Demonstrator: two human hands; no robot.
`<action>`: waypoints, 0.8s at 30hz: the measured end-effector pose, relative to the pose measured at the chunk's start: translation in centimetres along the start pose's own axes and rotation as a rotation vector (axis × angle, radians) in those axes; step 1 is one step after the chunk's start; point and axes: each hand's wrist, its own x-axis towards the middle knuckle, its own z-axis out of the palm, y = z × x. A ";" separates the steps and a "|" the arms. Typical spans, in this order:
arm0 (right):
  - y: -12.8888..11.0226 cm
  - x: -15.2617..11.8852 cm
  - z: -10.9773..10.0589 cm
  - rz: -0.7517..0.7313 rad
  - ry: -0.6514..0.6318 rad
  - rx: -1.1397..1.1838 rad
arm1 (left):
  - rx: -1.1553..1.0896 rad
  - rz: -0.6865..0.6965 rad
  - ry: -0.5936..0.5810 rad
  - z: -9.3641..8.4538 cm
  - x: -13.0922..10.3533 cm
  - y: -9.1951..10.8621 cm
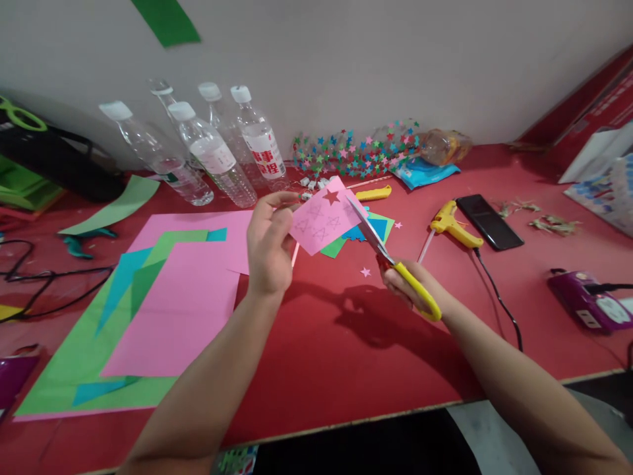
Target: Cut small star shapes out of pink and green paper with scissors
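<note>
The biggest thing is the red table (pixel 306 369). A big pile of coloured paper (pixel 190 297) lies toward its left side and comes down close to the front edge. The sheets are pink, green and blue, with a pink one on top. A long, see-through thing with stars all over it (pixel 356 150) lies along the back edge, by the wall. Clear bottles (pixel 215 158) with white caps stand left of it, near the back edge too.

Both hands are up over the middle of the table. The left hand (pixel 271 247) pinches a small pink paper between its thumb and fingers. The right hand (pixel 401 282) has its fingers wrapped around the handles of the scissors.

A purple power strip (pixel 588 300) sits toward the right side of the table. The scissors (pixel 415 287) have yellow and red handles, and their blades point up and left, to the right side of the small pink paper (pixel 321 227). I can't tell if they are biting into it. A yellow glue gun (pixel 457 227) lies just beside a black phone (pixel 489 221), to the right of the scissors.

The small pink paper is held up in the air, tilted, with stars drawn on it. A red star (pixel 331 196) shows near its top corner. Smallest of all, little pink stars (pixel 365 272) lie on the table near the scissors.
</note>
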 end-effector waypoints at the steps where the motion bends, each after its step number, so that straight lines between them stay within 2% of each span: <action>1: 0.0 0.0 -0.2 -0.005 -0.020 0.003 | 0.033 -0.030 0.003 -0.2 0.3 0.3; 6: 0.2 -0.1 -0.4 -0.044 -0.132 0.063 | 0.124 -0.328 -0.195 -1.4 1.7 1.6; 11: 0.3 -0.1 -0.3 -0.042 -0.177 0.013 | 0.141 -0.523 -0.344 -3.0 2.6 2.6; 15: 0.6 -0.1 -0.4 -0.027 -0.230 -0.021 | 0.246 -0.476 -0.397 -3.4 2.5 2.1; 20: 1.1 -0.2 -0.7 -0.044 -0.355 0.090 | 0.237 -0.481 -0.428 -2.9 2.1 1.5; 24: 1.1 -0.3 -0.8 -0.098 -0.359 0.109 | 0.247 -0.424 -0.415 -2.1 1.7 1.7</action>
